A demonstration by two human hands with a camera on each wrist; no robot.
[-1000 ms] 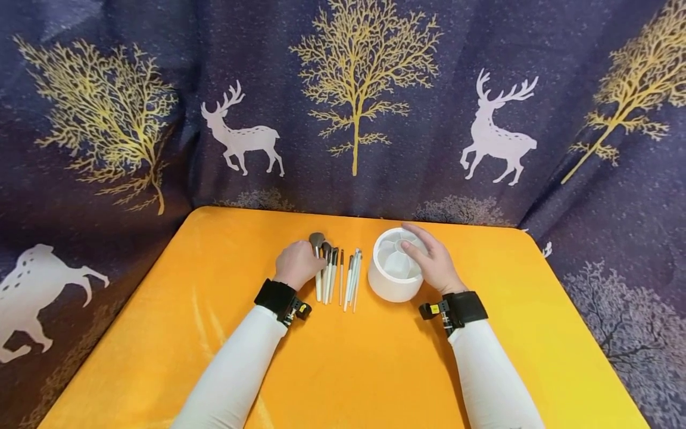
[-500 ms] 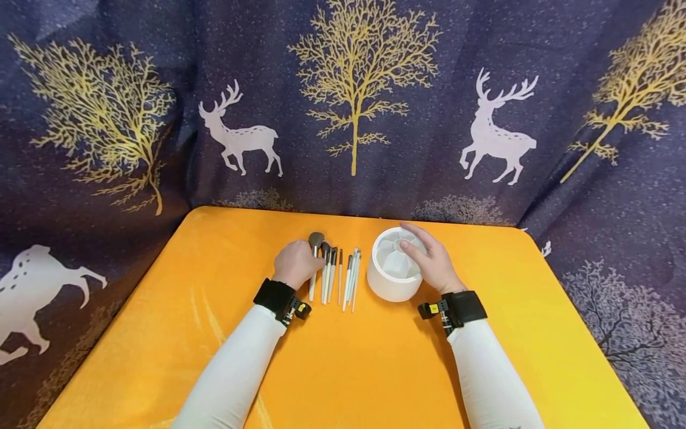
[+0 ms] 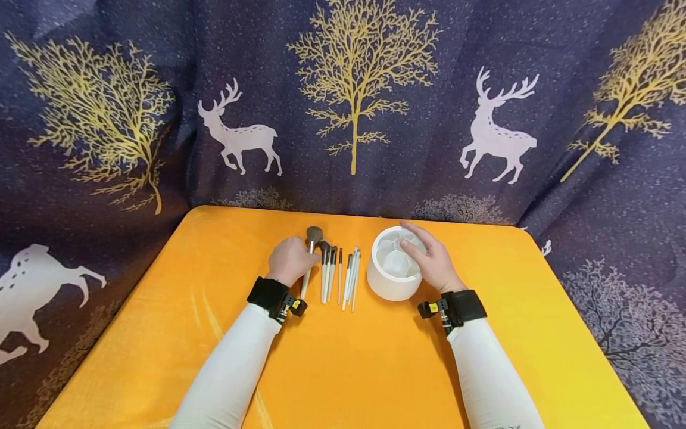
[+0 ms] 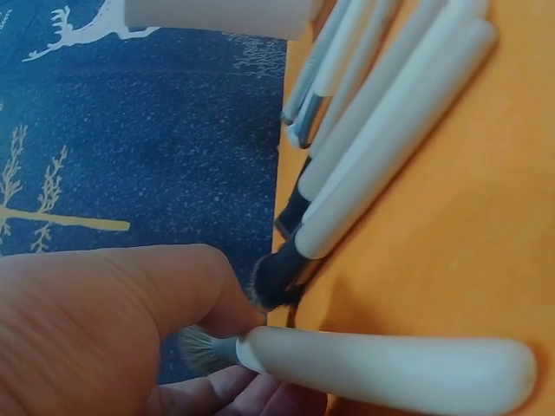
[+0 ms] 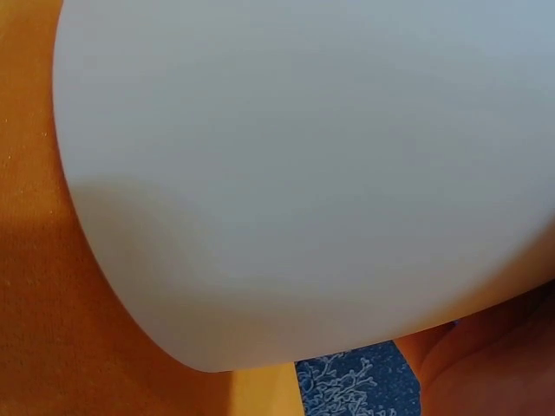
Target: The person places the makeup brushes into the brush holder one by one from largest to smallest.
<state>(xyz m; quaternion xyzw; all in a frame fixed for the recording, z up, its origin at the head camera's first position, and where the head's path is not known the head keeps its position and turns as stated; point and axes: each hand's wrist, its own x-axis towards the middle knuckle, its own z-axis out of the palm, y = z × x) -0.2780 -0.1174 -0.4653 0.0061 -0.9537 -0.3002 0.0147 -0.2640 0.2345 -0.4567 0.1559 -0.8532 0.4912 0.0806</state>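
left hand (image 3: 290,260) pinches a brush (image 4: 390,368) near its bristles (image 3: 314,233); a loose hold could let it swing. right hand (image 3: 435,263) grips a cup (image 3: 393,289).

Over the last second, the left hand (image 3: 291,260) shifted leftward with the large brush (image 3: 311,246) in its pinch, whose handle end swung left, turning the brush from near-upright in the head view to slanted, and the gap to the neighbouring dark-headed brush (image 3: 324,273) widened.
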